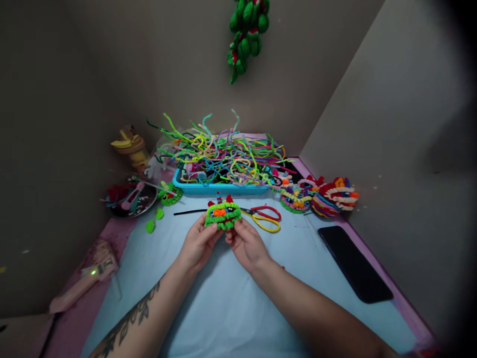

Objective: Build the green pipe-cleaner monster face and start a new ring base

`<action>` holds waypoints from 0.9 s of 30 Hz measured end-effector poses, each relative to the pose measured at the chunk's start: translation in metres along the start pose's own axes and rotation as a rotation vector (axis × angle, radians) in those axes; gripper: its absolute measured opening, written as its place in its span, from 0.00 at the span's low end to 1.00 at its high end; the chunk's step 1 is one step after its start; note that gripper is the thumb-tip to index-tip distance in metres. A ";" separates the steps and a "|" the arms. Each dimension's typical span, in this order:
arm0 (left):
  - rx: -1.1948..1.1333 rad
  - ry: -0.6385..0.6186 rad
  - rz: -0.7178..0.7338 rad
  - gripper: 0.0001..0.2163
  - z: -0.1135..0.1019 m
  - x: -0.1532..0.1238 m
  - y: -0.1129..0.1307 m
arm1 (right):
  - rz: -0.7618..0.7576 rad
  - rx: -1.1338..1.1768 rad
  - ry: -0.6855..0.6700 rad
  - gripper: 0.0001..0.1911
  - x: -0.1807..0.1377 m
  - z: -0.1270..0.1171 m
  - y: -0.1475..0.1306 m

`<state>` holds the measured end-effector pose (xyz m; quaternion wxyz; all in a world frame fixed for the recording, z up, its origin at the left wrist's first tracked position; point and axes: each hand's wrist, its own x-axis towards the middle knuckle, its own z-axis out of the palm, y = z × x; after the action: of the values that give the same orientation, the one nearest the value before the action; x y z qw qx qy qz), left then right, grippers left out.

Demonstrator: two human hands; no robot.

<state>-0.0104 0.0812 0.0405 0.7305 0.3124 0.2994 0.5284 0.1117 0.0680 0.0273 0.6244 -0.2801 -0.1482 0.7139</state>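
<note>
Between my two hands is a small green pipe-cleaner creature head, with red tips on top, an orange middle and dark eyes. My left hand pinches its left lower edge, thumb in front. At its right lower edge my right hand grips it, with the fingers curled underneath. Just behind the head lie scissors with one red and one yellow handle loop, their blades partly hidden. A black pipe cleaner lies to the left of the head.
A blue tray heaped with colourful pipe cleaners stands at the back. Finished pipe-cleaner figures sit right, above a black phone. At left are a pink glue gun with a green light and a metal dish of small parts.
</note>
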 end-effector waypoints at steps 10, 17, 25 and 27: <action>-0.066 0.045 -0.074 0.13 -0.002 0.000 0.002 | 0.002 0.065 -0.025 0.13 0.001 -0.003 -0.002; 0.000 -0.031 -0.044 0.15 0.000 0.001 -0.003 | 0.033 0.074 0.046 0.15 0.003 -0.005 0.000; 0.011 0.013 0.002 0.17 0.000 0.000 -0.004 | 0.005 0.047 0.012 0.16 0.002 -0.004 -0.002; 0.002 0.026 0.013 0.18 -0.001 0.000 -0.004 | 0.006 0.026 -0.009 0.16 0.001 -0.003 -0.001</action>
<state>-0.0083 0.0805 0.0369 0.7227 0.3084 0.3074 0.5368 0.1142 0.0691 0.0255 0.6251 -0.2693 -0.1406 0.7190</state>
